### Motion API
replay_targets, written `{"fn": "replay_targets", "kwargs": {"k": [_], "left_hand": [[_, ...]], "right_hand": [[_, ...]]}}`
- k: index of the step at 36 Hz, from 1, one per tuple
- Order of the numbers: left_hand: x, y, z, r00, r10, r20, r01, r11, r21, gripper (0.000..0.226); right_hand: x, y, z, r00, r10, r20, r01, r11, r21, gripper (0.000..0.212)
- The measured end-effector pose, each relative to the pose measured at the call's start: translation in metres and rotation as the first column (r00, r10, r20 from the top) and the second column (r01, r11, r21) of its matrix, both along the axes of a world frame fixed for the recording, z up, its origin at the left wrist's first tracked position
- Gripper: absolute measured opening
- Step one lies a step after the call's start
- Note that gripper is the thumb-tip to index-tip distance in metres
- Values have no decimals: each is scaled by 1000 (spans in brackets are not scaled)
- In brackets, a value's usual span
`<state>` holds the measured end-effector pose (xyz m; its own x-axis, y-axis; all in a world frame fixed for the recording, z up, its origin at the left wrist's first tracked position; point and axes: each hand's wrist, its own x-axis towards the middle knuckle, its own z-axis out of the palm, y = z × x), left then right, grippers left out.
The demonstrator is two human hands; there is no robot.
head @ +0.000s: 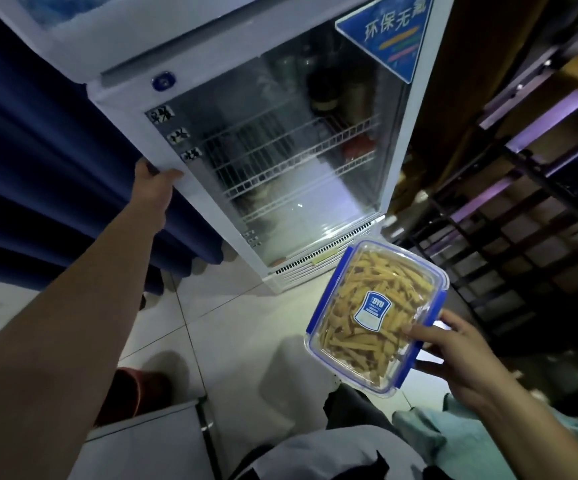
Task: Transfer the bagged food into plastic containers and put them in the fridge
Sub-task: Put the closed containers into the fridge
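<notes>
Container: clear glossy plastic, blue plastic clips, paper-like label on lid. Fridge door: misted glass in smooth white frame, probably plastic. Shelves inside: white coated wire. Floor: pale glossy tile. Curtain: matt blue cloth

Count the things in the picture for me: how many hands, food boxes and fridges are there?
Hands: 2, left hand on the fridge door edge, right hand holding the box
Food boxes: 1, food box
Fridges: 1, fridge
Total: 4
</notes>
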<state>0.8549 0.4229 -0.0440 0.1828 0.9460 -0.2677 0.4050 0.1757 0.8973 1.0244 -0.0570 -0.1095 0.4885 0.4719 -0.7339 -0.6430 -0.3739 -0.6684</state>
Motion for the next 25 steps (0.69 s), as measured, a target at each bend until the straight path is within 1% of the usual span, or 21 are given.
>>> {"fn": "replay_targets", "kwargs": {"k": [2,6,9,11,13,15,17,18,20,21,22,23,24,25], "left_hand": [[-4,-6,0,1000,-9,21,9,1000,21,48],[-17,-37,2,998,-27,55,24,998,57,48],[-31,-84,-5,990,-57,130,41,992,116,38],[-40,-122,-12,979,-57,197,24,986,166,38],[-47,-160,-20,971,-67,231,21,980,196,39],[-49,-192,-28,954,-144,264,92,975,201,40],[-48,-221,-33,939,-220,264,165,963,215,44],[-46,-235,-33,931,-256,260,202,955,217,51],[-40,-259,-32,903,-351,248,304,929,210,81],[-36,-269,-32,879,-413,240,367,905,213,88],[-32,-278,-33,845,-479,237,434,874,218,86],[-26,-287,-34,807,-539,242,496,841,216,77],[-20,-295,-37,771,-583,256,545,812,209,66],[-15,-304,-38,740,-618,265,581,786,211,58]], "right_hand": [[-4,-6,-1,1000,-4,3,4,1000,-23,31],[-18,-17,2,999,-35,8,35,998,-51,28],[-36,-24,10,997,-74,15,75,995,-60,23],[-50,-29,17,994,-102,26,103,993,-60,20],[-68,-37,23,990,-136,31,137,989,-50,19],[-87,-49,31,983,-185,14,185,982,-35,19],[-106,-64,38,972,-235,-6,235,971,-38,21],[-115,-72,40,966,-259,-11,258,965,-43,22],[-135,-89,45,953,-304,-16,303,952,-41,25],[-144,-99,48,947,-322,-15,321,946,-35,28],[-154,-110,51,942,-336,-9,336,941,-29,34],[-163,-121,53,936,-353,-1,353,935,-29,41],[-172,-133,54,926,-376,7,376,926,-38,43],[-182,-145,55,916,-401,17,402,915,-47,39]]}}
